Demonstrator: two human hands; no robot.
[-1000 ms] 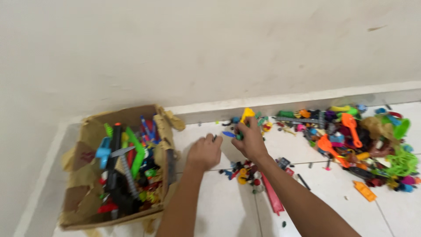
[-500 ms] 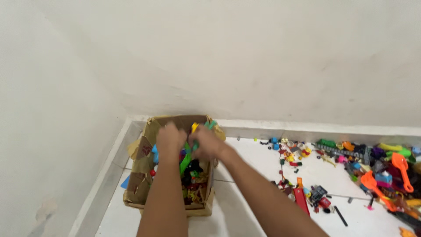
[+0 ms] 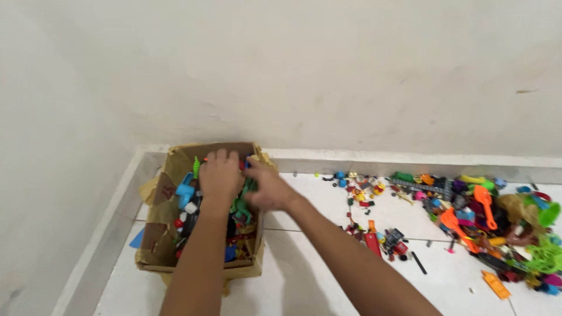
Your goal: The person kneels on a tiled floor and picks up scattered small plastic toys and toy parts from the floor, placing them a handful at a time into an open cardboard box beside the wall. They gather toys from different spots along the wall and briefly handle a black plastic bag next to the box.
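A worn cardboard box (image 3: 153,237) stands on the white tiled floor in the corner of the room, filled with several colourful plastic toys (image 3: 186,198). My left hand (image 3: 219,174) is palm down over the toys at the box's far end, fingers curled into them. My right hand (image 3: 266,188) reaches in over the box's right rim, its fingers pointing left beside a green toy (image 3: 241,206). What either hand holds is hidden by the fingers.
Small toy pieces (image 3: 374,231) lie scattered on the tiles right of the box. A bigger heap of toys (image 3: 503,228), with orange scoops (image 3: 485,202), fills the far right. White walls close the back and the left.
Both hands have moved left from the scattered toys on the floor to over the box and have sunk into it. The view has swung left with them.
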